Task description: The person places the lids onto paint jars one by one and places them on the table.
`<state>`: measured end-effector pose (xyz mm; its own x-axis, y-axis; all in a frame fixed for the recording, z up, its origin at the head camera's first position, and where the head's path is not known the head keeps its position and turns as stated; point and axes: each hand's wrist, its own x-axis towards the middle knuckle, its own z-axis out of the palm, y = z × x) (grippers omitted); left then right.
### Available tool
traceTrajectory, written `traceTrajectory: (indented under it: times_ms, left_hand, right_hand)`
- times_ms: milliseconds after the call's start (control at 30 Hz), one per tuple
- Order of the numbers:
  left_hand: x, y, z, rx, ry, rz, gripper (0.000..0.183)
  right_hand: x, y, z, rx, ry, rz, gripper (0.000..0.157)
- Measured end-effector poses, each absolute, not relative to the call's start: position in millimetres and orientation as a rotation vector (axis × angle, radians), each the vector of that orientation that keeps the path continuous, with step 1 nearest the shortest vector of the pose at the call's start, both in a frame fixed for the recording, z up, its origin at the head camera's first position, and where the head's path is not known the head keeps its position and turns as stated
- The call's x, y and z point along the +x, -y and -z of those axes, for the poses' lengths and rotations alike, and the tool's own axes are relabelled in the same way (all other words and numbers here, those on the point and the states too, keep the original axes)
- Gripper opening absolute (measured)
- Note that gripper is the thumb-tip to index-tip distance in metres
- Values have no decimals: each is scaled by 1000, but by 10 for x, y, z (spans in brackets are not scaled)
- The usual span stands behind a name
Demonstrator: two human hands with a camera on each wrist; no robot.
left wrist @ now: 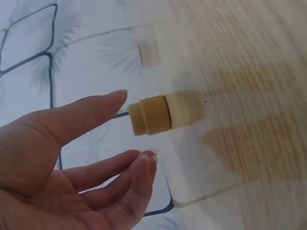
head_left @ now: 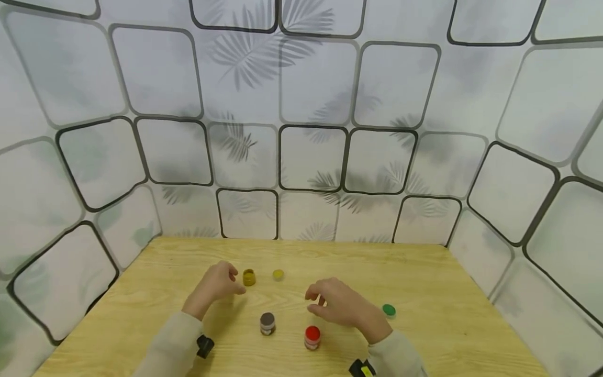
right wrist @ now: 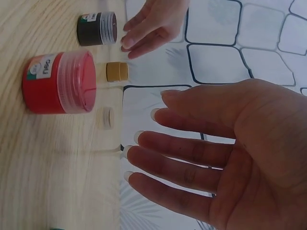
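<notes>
In the head view my left hand (head_left: 221,284) is just left of a small ochre paint jar (head_left: 249,277) with its lid off. The left wrist view shows that jar (left wrist: 156,115) past the parted thumb and fingers, apart from them. A yellow jar lid (head_left: 278,274) lies on the table to the jar's right. My right hand (head_left: 336,302) hovers over the table with loosely bent fingers and holds nothing. Nearest to it is a capped red paint jar (head_left: 312,337), large in the right wrist view. A capped black paint jar (head_left: 267,323) stands upright between the hands.
A green round piece (head_left: 389,311), which looks like a lid, lies right of the right hand. The light wooden table (head_left: 424,272) ends at a patterned wall covering (head_left: 311,214) at the back and sides.
</notes>
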<state>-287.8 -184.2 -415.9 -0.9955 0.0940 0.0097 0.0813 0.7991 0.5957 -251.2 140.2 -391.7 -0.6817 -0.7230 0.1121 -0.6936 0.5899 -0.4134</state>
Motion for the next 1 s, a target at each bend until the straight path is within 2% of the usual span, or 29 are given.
traceTrajectory:
  times_ms: [267, 533, 833, 1000]
  left_hand:
    - [-3054, 1793, 4222, 71, -2922, -1006, 59]
    - [-3151, 1697, 4338, 112, -2971, -996, 55]
    - [-3148, 1651, 4294, 101, -2967, -1027, 35]
    - [-3041, 1657, 4191, 165, -2973, -1106, 31]
  right_hand:
    - [-2694, -1329, 3887, -1218, -2769, 602, 18]
    - [-3041, -1260, 3875, -1256, -2802, 521, 15]
    - [-3345, -1049, 3852, -1199, -2771, 444, 17]
    - [-3461, -874, 3888, -1124, -2745, 446, 21]
